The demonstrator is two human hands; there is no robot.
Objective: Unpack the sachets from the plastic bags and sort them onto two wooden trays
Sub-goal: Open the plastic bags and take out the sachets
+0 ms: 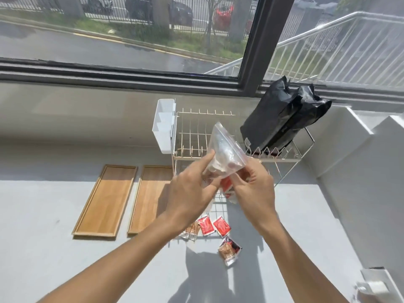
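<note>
Hands [192,193] under mouth-down plastic bag [225,149]

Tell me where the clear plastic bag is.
In the head view, centre: the clear plastic bag is held up by both hands, in front of the wire rack.

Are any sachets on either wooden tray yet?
No: both wooden trays are bare; loose sachets lie on the counter beside them.

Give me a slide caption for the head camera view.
Both hands upend a clear bag, spilling sachets; two wooden trays sit empty.
</note>
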